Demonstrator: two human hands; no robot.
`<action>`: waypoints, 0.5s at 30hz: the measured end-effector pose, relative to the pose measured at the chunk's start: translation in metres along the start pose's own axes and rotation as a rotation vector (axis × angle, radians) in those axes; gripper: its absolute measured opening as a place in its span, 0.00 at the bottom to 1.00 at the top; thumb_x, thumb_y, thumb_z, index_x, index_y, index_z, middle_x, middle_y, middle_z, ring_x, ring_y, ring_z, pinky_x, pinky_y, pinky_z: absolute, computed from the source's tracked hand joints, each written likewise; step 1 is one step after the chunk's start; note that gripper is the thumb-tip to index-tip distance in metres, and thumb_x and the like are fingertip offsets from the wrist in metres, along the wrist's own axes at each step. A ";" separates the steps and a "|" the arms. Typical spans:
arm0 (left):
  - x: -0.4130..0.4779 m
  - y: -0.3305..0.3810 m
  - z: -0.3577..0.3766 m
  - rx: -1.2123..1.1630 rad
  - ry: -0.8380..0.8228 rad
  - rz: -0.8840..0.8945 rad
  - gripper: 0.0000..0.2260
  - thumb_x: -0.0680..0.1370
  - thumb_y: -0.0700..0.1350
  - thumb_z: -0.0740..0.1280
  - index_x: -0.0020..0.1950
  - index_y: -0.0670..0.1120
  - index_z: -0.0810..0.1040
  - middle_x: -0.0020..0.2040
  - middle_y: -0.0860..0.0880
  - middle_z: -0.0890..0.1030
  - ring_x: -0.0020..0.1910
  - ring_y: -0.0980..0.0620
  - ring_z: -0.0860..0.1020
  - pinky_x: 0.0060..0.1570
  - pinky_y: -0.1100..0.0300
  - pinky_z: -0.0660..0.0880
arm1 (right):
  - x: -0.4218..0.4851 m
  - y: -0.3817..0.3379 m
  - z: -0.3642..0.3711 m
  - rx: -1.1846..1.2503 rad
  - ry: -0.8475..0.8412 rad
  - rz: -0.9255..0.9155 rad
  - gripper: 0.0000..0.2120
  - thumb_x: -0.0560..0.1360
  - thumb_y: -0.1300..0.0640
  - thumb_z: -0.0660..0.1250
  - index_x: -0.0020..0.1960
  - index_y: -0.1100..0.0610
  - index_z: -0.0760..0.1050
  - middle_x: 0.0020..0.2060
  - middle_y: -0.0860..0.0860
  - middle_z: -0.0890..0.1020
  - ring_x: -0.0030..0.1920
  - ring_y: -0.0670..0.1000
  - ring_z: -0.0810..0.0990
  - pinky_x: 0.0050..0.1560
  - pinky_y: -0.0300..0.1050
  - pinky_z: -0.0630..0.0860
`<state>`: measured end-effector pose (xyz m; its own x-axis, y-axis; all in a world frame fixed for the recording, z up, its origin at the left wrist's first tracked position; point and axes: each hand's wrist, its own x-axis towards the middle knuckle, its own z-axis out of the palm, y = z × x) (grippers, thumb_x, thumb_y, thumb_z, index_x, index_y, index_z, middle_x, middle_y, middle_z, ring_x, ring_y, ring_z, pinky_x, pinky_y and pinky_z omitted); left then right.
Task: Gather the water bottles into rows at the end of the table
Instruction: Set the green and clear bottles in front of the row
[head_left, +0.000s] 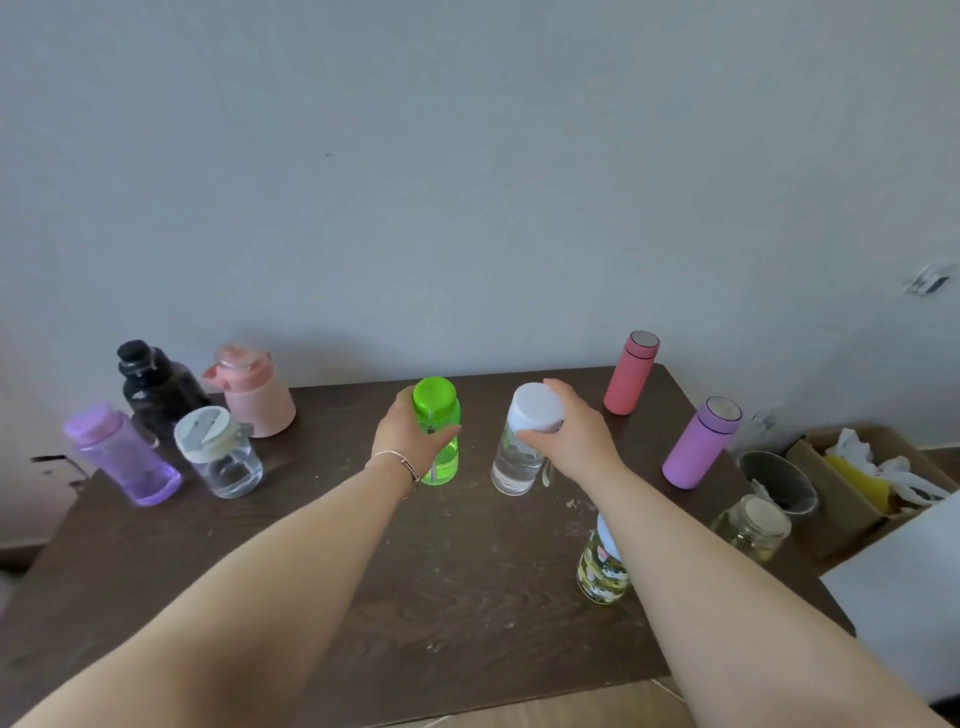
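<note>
My left hand (410, 434) grips the green bottle (440, 447) near its cap, mid-table. My right hand (571, 426) holds the clear bottle with a white lid (519, 452) just to its right. At the far left stand a purple bottle (122, 454), a black bottle (156, 389), a pink jug (254, 392) and a clear jug with a white lid (221, 452). At the far right stand a coral flask (630, 373) and a purple flask (701, 442). A patterned bottle (602, 569) sits half hidden under my right forearm. A glass jar (753, 527) stands at the right edge.
The dark wooden table (457, 582) ends at a grey wall. Off its right edge are a grey bin (779, 480), a cardboard box (852, 499) with rags and a white board (904, 587).
</note>
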<state>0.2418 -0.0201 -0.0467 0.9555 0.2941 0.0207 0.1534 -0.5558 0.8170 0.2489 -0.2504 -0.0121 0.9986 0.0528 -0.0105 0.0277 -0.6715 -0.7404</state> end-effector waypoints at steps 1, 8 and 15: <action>-0.003 -0.005 -0.007 0.007 0.010 -0.008 0.31 0.68 0.51 0.77 0.68 0.50 0.69 0.57 0.48 0.80 0.55 0.45 0.78 0.50 0.58 0.71 | -0.002 -0.005 0.005 0.004 -0.007 0.000 0.38 0.68 0.50 0.74 0.74 0.47 0.63 0.67 0.49 0.73 0.65 0.54 0.72 0.58 0.46 0.70; -0.014 -0.048 -0.060 0.038 0.077 -0.076 0.32 0.68 0.53 0.76 0.68 0.49 0.68 0.57 0.48 0.80 0.56 0.44 0.78 0.52 0.56 0.72 | -0.016 -0.039 0.051 0.038 -0.058 0.016 0.38 0.66 0.50 0.74 0.74 0.45 0.63 0.65 0.48 0.74 0.63 0.54 0.73 0.60 0.53 0.75; -0.014 -0.096 -0.128 0.029 0.109 -0.084 0.31 0.68 0.53 0.77 0.66 0.47 0.69 0.55 0.48 0.80 0.54 0.45 0.78 0.53 0.56 0.73 | -0.027 -0.091 0.110 0.035 -0.089 0.013 0.38 0.66 0.49 0.73 0.73 0.44 0.63 0.64 0.48 0.74 0.56 0.57 0.79 0.54 0.50 0.77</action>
<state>0.1816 0.1286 -0.0512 0.9062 0.4226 0.0165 0.2408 -0.5476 0.8013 0.2144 -0.1095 -0.0186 0.9907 0.1109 -0.0788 0.0117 -0.6465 -0.7628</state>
